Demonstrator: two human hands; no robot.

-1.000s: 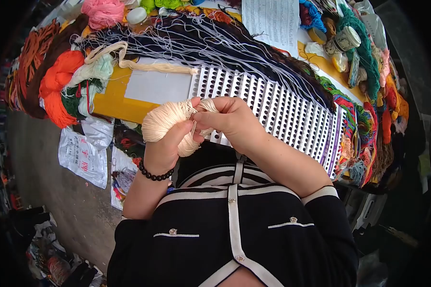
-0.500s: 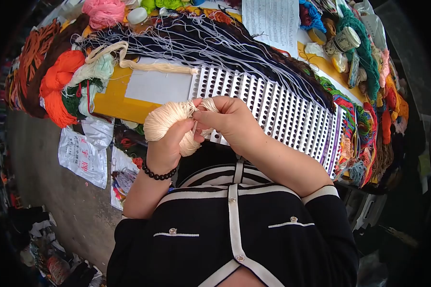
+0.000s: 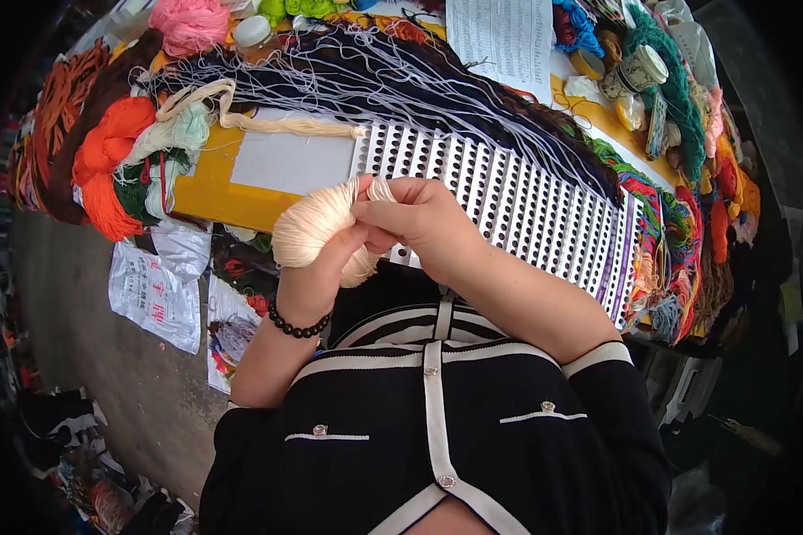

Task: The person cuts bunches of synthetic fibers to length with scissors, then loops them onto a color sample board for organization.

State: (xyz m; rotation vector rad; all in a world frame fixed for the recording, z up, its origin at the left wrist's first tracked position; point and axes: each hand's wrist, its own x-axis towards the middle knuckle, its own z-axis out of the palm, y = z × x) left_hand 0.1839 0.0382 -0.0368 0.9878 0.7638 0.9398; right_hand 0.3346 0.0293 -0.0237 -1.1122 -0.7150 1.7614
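Overhead view, looking down a person's chest to both hands, held up just in front of a table (image 3: 201,192) edge. L hand (image 3: 317,267), w/ a dark bead bracelet (image 3: 294,326) at the wrist, is curled shut round a cream skein (image 3: 308,227); the bulk of the skein bulges out to the left of the palm and a smaller loop hangs below the fingers. R hand (image 3: 419,223) meets it from the right, thumb and fingertips pinched closed on the skein's top end, the two hands touching. The skein is in mid-air, not resting on anything, over the near edge of a white board (image 3: 517,201) full of rows of round holes. Behind the board, long dark and pale strands (image 3: 393,80) fan across the table. At far left lie orange yarn (image 3: 107,152) and pale green yarn (image 3: 183,129); pink yarn (image 3: 192,22) sits at top left. A printed sheet (image 3: 504,36) lies at top centre, and mixed coloured yarn (image 3: 687,223) is heaped along the right side.
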